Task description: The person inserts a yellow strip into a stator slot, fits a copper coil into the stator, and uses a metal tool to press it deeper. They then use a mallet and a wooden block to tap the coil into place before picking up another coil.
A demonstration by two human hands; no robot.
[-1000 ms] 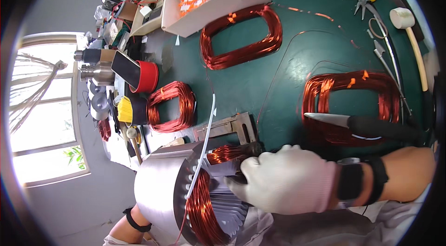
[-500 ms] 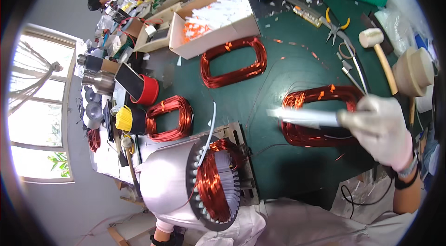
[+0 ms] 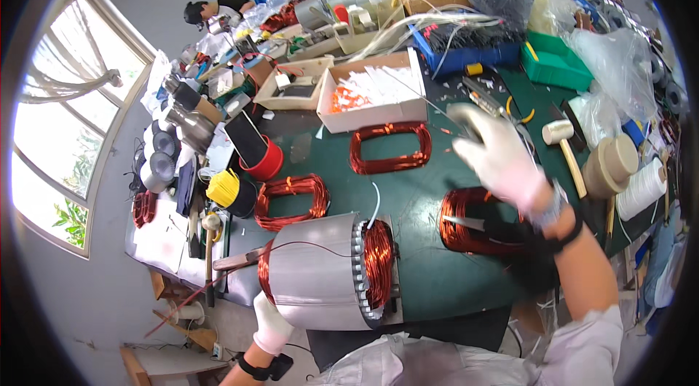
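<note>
Right fingers (image 3: 477,118) blurred, left hand (image 3: 273,325) half-hidden by cylinder (image 3: 313,269), grips unclear; knife (image 3: 467,223), coil (image 3: 454,237) nearby

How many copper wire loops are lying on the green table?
3: middle loop by the open box, left loop near the yellow bundle, right loop under the knife. Others may be hidden.

White gloves (image 3: 502,164), black wristbands (image 3: 566,237), pale sleeve (image 3: 586,342)
</note>
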